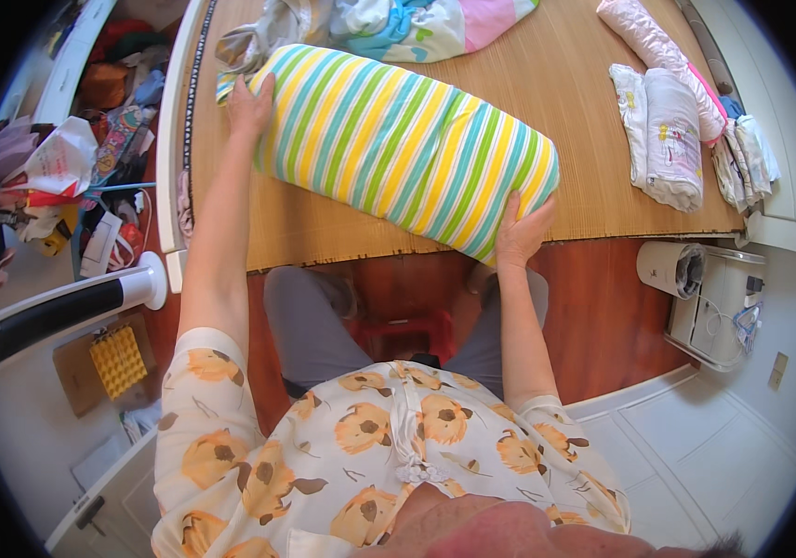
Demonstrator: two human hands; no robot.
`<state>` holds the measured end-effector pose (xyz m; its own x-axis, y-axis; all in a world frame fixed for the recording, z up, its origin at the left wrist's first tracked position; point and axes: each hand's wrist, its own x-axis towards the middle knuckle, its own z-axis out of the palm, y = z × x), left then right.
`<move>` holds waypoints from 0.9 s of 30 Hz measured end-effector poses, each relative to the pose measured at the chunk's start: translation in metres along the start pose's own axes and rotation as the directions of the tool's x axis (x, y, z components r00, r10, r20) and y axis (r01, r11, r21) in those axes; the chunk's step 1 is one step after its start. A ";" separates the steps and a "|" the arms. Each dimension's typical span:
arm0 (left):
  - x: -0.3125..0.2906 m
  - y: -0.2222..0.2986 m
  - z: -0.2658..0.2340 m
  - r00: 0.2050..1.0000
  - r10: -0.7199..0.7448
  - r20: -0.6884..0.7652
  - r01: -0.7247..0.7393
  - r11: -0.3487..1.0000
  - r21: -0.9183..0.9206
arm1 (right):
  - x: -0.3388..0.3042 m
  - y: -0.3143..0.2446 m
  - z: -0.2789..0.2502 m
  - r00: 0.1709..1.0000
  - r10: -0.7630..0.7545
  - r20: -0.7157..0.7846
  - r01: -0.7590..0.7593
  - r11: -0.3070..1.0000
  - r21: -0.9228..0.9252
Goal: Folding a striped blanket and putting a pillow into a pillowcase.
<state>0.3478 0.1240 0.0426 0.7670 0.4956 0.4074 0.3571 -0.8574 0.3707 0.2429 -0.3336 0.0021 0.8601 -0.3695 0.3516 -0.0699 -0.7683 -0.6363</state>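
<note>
Nearest the camera, the person's flowered blouse (361,465) fills the lower frame, with grey trousers (310,325) and a red stool (407,330) beneath. Both forearms reach forward to a striped pillow (407,149), banded in yellow, green, teal and white, which lies slantwise on the woven mat (584,93) near its front edge. The right hand (521,231) is clasped on the pillow's near end, fingers spread over the cloth; the left hand (249,104) presses flat on the far end, fingers together, thumb hidden. The pillow looks fully cased and plump, with no loose cover visible, so the inspector judges the work on it to be largely done; whether an end remains open cannot be told.

Beyond it, crumpled patterned bedding (407,28) lies unfolded at the far edge, suggesting work outstanding. Folded white linens (668,139) and a pink quilted roll (658,46) sit stacked on the mat, well apart from the pillow. The mat covers a white-framed bed. A tower fan (72,307) stands left, beside cluttered bags (63,167). Red-brown flooring (603,316) adjoins a white appliance (672,268).
</note>
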 end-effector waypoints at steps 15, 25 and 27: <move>-0.205 -0.008 -0.067 0.713 -0.483 0.509 0.701 0.479 -0.528 | 0.111 0.090 0.023 0.941 -0.178 0.288 0.218 0.970 -0.112; -0.113 -0.046 -0.074 0.638 -0.484 0.599 0.754 0.550 -0.360 | 0.147 0.039 0.003 0.901 -0.374 0.218 0.416 0.888 -0.198; -0.092 -0.050 -0.049 0.522 -0.501 0.690 0.829 0.488 -0.273 | 0.167 0.020 0.022 0.924 -0.094 0.372 0.185 0.959 -0.217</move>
<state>0.2333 0.1284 0.0269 0.5895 0.5928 -0.5487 0.6646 0.0302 0.7466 0.3961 -0.3989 0.0325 0.9888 -0.0746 0.1296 -0.0173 -0.9181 -0.3959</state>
